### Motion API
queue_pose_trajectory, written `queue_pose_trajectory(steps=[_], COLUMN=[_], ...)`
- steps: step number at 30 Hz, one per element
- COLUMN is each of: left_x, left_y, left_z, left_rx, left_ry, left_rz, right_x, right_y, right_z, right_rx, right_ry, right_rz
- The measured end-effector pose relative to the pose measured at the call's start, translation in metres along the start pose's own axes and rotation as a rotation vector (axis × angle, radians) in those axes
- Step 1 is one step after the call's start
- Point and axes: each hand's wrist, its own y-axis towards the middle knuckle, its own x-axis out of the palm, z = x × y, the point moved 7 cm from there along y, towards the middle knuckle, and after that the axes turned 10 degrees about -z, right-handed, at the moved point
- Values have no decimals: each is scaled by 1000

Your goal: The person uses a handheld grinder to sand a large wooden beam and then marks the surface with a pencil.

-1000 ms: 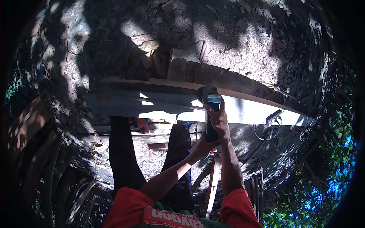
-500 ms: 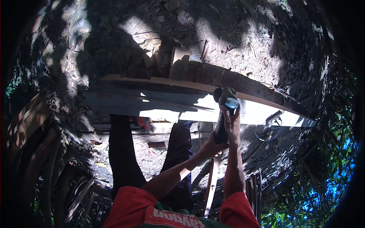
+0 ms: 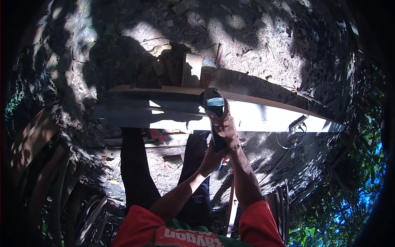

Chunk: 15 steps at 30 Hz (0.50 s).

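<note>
Both my hands hold a long dark power tool (image 3: pixel 214 100) with a silvery head; it looks like an angle grinder. My right hand (image 3: pixel 223 123) is wrapped round its body just behind the head. My left hand (image 3: pixel 212 159) grips the rear end, closer to me. The head is over a long wooden board (image 3: pixel 259 117) lying crosswise before me, bright in sun on the right and shaded on the left. Whether the tool touches the wood is hidden.
A narrow wooden strip (image 3: pixel 271 105) runs along the board's far edge. A small dark object (image 3: pixel 297 122) with a looped cord (image 3: pixel 284 146) rests near the right end. Offcuts (image 3: pixel 192 68) litter the ground beyond. A red object (image 3: pixel 155 136) lies below the board, between my legs.
Both hands and the power tool have moved left along the board. The tool's head has also shifted slightly farther from me. My grip on it stays the same.
</note>
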Motion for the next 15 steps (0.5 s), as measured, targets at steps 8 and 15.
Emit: queue_pose_trajectory(steps=[8, 15], left_x=[42, 35], left_y=[17, -14], left_z=[-7, 7], left_rx=[-98, -118], left_ry=[50, 174], left_rz=[-127, -84], right_x=[-58, -31], right_y=[-22, -37], right_z=[23, -10], right_rx=[211, 39], right_ry=[2, 189], right_rz=[151, 95])
